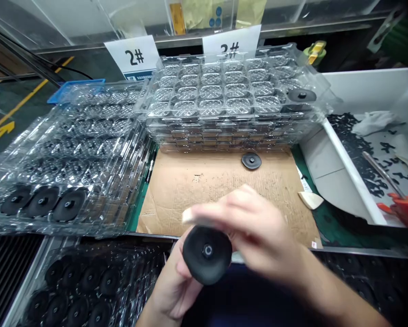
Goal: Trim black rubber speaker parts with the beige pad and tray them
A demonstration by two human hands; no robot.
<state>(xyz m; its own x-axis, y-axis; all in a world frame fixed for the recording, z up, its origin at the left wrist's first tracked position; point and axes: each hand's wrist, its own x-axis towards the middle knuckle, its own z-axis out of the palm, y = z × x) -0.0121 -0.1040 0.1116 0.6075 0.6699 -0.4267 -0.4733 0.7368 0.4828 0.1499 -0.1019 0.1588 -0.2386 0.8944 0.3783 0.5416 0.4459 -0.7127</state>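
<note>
**You are holding a black disc (207, 256) in your left hand (170, 290), just in front of the cardboard sheet (221, 195).**
Your left hand is curling around the disc from below, with its metal-ringed centre facing you. Your right hand (248, 231) is blurred, curving over the disc's top edge, and you cannot tell whether it is gripping. A loose disc (251, 161) is lying on the cardboard, just before the stacked clear plastic trays (217, 86), and more discs (42, 200) are sitting in a tray to your left.
</note>
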